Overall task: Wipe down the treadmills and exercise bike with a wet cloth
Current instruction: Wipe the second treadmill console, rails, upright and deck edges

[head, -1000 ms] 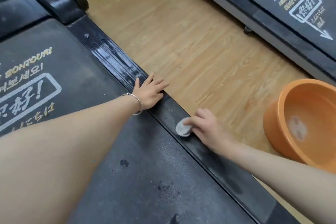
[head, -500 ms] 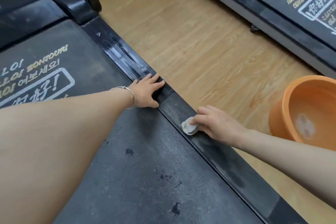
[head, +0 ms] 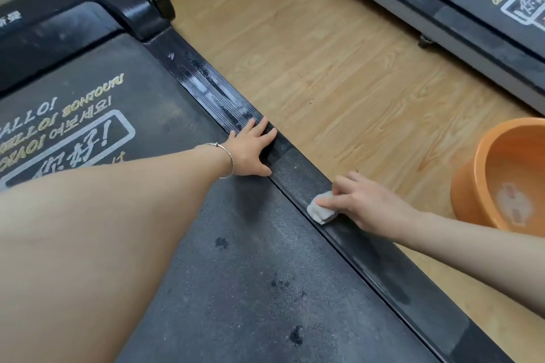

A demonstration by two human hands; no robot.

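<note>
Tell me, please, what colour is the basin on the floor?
Orange. The basin shows best in the head view, at the right edge.

Right hand (head: pixel 372 207) and cloth (head: pixel 321 211) slightly farther down the rail (head: pixel 383 262)
</note>
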